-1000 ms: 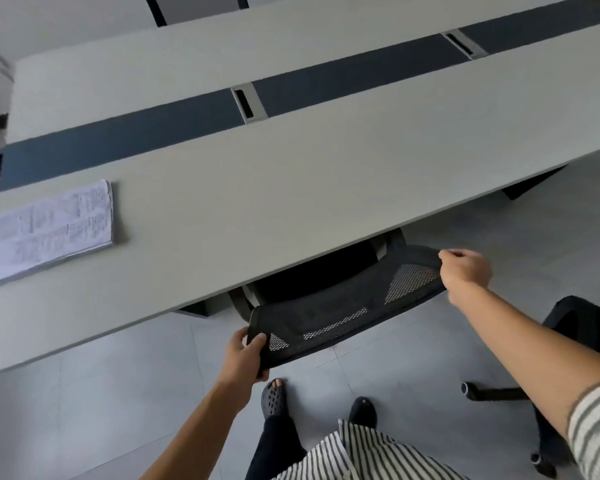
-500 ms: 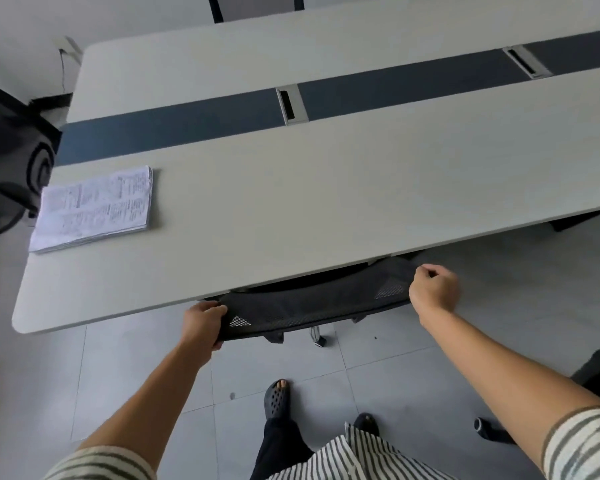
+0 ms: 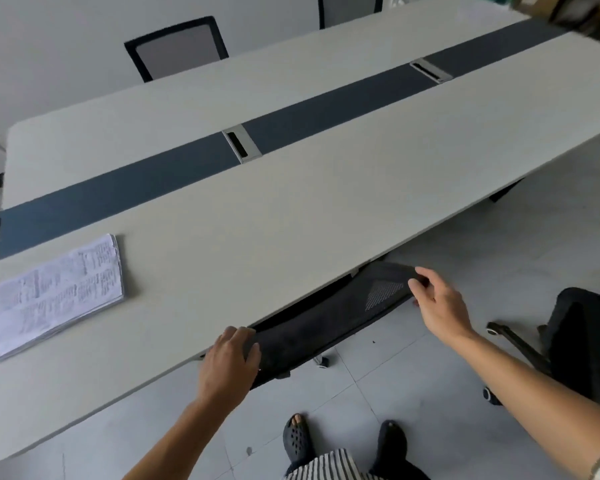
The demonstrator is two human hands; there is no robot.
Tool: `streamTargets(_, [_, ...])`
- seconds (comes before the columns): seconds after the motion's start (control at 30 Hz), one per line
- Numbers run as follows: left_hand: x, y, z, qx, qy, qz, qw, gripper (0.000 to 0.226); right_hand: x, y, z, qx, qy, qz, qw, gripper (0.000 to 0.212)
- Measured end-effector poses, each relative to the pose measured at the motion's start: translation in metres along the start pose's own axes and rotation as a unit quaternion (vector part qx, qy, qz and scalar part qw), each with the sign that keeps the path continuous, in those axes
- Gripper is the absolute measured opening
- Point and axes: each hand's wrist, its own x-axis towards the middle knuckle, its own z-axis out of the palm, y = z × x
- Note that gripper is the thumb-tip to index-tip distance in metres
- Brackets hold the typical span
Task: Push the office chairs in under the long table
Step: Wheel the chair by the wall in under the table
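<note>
The left hand (image 3: 229, 362) lies on the left corner of the chair (image 3: 326, 320) back, fingers curled over its top edge. The right hand (image 3: 439, 303) is loose and spread at the right corner (touching or just off, I cannot tell). The chair back sits at the table (image 3: 291, 220) edge, seat beneath. Press evenly at both corners so it rolls in straight. A second chair (image 3: 582, 344) stands to the right, and papers (image 3: 56, 292) lie on the table.

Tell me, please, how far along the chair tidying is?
Done: one chair is tucked in, backrest at the table edge. In hand: left hand grips it, right hand touches it loosely. Left: another chair stands out on the floor.
</note>
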Motion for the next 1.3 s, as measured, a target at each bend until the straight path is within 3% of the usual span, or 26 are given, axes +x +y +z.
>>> streamTargets(0.13, [-0.005,0.035,-0.006,-0.042,-0.027,0.170,0.984,0.023,-0.068,0.033,-0.019,0.004,-0.046,0.004,0.999,0.009])
streamTargets(0.37, [-0.026,0.102,0.029,-0.079,-0.151,0.293,0.941,0.024,-0.183,0.093,-0.068,0.041,0.011,0.064,0.997,0.013])
streamTargets(0.6, [-0.071,0.187,0.081,-0.089,-0.234,0.308,0.918,0.017,-0.243,0.176,-0.148,0.086,0.122,0.152,0.977,0.011])
streamTargets(0.9, [-0.139,0.332,0.164,-0.076,-0.309,0.383,0.867,0.021,-0.295,0.283,-0.238,0.098,0.239,0.238,0.937,0.015])
streamTargets(1.1, [-0.124,0.418,0.209,-0.029,-0.349,0.414,0.840,0.021,-0.280,0.331,-0.277,0.115,0.288,0.289,0.906,0.016])
streamTargets(1.3, [-0.106,0.548,0.278,-0.016,-0.396,0.467,0.790,0.014,-0.233,0.382,-0.333,0.104,0.360,0.341,0.862,0.014])
